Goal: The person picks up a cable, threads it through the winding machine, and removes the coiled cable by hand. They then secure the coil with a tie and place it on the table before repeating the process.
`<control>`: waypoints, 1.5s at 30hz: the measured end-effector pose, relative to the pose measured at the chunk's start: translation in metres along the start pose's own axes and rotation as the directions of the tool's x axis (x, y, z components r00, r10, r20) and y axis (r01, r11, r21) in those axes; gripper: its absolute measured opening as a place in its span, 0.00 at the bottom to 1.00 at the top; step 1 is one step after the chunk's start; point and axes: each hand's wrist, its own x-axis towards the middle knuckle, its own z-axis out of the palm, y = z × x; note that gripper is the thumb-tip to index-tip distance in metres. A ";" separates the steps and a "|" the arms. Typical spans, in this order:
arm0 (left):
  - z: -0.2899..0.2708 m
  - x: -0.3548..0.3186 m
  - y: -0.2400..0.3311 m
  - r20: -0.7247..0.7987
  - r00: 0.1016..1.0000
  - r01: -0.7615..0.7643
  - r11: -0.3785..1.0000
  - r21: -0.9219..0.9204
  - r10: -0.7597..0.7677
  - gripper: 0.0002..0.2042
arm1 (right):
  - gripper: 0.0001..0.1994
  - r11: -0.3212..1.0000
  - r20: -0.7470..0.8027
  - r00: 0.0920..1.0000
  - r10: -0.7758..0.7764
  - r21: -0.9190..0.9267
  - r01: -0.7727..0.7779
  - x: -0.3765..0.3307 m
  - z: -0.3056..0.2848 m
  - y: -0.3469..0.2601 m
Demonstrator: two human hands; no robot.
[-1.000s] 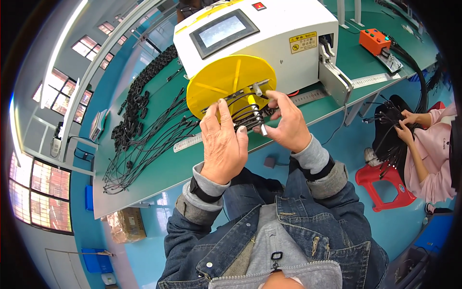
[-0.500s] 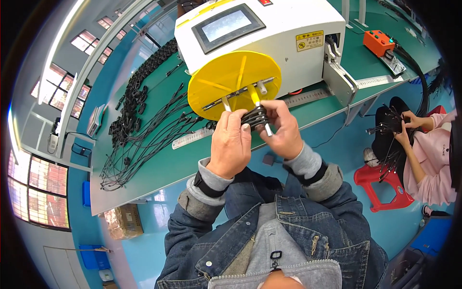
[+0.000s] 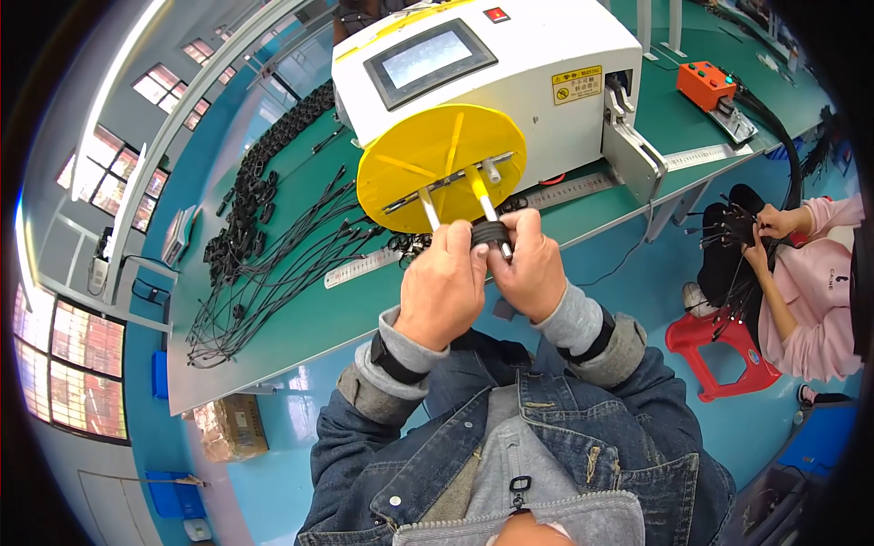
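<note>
A coiled black cable (image 3: 490,233) sits around the ends of the two rods that stick out from the yellow disc (image 3: 410,155) of a white winding machine (image 3: 537,118). My left hand (image 3: 444,282) is closed on the coil's left side, thumb toward its middle. On the other side, my right hand (image 3: 531,267) grips the coil with bent fingers, close to the tip of the yellow-based rod (image 3: 480,189). The left rod (image 3: 429,209) runs down to my left fingers. My fingers hide parts of the coil.
Many loose black cables (image 3: 291,246) lie on the green table (image 3: 209,369) at left. Steel rulers (image 3: 355,268) run along its front edge. An orange control box (image 3: 706,84) stands at the right. A person in pink (image 3: 824,300) handles cables beside a red stool (image 3: 719,359).
The coil has gone from loose, spread loops to a tighter bundle. My hands have drawn closer together, my right hand moving slightly down.
</note>
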 end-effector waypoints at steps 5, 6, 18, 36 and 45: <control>0.005 -0.037 0.024 0.016 0.998 0.068 0.997 0.032 -0.068 0.13 | 0.15 0.996 0.056 0.998 -0.029 -0.085 0.033 -0.029 -0.011 -0.011; 0.008 -0.044 0.025 0.009 0.996 0.083 0.996 0.033 -0.084 0.13 | 0.14 0.992 0.092 0.995 -0.030 -0.117 0.041 -0.036 -0.012 -0.010; 0.045 -0.094 -0.041 0.771 0.552 0.765 -0.174 -0.620 -0.319 0.19 | 0.13 0.989 0.399 0.911 -0.103 -0.053 0.135 -0.071 0.030 0.068; 0.046 -0.077 -0.034 0.876 0.399 0.829 -0.300 -0.472 -0.272 0.15 | 0.13 0.977 0.454 0.886 -0.092 -0.133 0.170 -0.080 0.028 0.085; 0.072 -0.088 -0.066 0.969 0.238 0.902 0.386 -0.195 -0.067 0.14 | 0.10 0.892 0.758 0.652 -0.021 -0.280 0.354 -0.078 0.021 0.076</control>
